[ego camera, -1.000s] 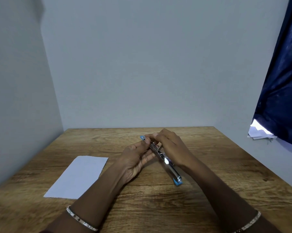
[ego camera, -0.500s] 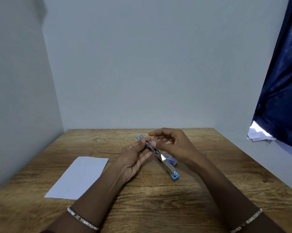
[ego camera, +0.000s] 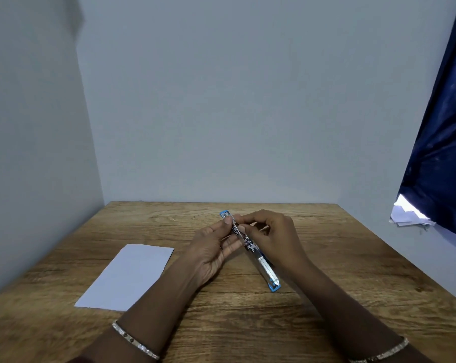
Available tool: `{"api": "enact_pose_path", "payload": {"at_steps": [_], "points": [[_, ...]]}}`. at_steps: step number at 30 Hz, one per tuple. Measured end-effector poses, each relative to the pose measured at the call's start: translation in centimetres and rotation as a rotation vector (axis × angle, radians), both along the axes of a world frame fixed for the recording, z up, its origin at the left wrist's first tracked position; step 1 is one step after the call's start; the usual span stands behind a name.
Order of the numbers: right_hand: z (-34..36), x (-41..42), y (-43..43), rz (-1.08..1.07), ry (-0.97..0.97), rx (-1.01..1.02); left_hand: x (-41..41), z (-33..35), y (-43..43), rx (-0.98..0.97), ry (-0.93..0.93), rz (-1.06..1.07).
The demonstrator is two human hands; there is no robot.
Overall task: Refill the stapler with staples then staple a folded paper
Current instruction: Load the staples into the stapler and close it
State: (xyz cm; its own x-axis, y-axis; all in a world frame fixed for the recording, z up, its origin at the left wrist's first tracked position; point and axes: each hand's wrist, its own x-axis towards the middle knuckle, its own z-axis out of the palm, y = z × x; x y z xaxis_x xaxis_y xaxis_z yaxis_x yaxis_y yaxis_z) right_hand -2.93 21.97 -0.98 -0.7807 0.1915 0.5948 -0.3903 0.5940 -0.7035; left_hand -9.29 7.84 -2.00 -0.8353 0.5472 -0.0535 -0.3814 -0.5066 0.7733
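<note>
A blue and silver stapler (ego camera: pixel 263 263) lies swung open in a long line over the wooden table (ego camera: pixel 247 323), its far blue tip near the back and its near tip toward me. My left hand (ego camera: pixel 213 247) holds its far half, thumb on top of the metal channel. My right hand (ego camera: pixel 274 237) has its fingertips pinched at that channel; whether they hold staples is too small to tell. A folded white paper (ego camera: pixel 127 277) lies flat on the table to the left of my left forearm.
Grey walls close the table at the back and left. A dark blue curtain (ego camera: pixel 441 142) hangs at the right, with white papers (ego camera: pixel 407 216) on a ledge below it.
My right hand lifted off the stapler half a second ago, showing a small blue box under it, then came back onto the channel. The stapler shifted slightly.
</note>
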Motion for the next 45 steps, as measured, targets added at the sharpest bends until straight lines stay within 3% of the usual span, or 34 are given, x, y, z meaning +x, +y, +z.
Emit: {"api": "enact_pose_path", "payload": {"at_steps": [12,23,35,45], "points": [[0.1,-0.1,0.1,-0.054,-0.008,0.145,-0.1,-0.2,0.1,-0.025,0.009,-0.017],[-0.3,-0.5,0.2,0.023,-0.093,0.262,0.5,-0.1,0.4,-0.269,0.184,0.104],[0.2,0.5,-0.3,0.087,-0.097,0.174,0.2,-0.2,0.3,-0.335,0.201,0.166],[-0.5,-0.2,0.2,0.007,-0.105,0.243,-0.2,-0.6,0.5,-0.315,0.164,0.122]]}}
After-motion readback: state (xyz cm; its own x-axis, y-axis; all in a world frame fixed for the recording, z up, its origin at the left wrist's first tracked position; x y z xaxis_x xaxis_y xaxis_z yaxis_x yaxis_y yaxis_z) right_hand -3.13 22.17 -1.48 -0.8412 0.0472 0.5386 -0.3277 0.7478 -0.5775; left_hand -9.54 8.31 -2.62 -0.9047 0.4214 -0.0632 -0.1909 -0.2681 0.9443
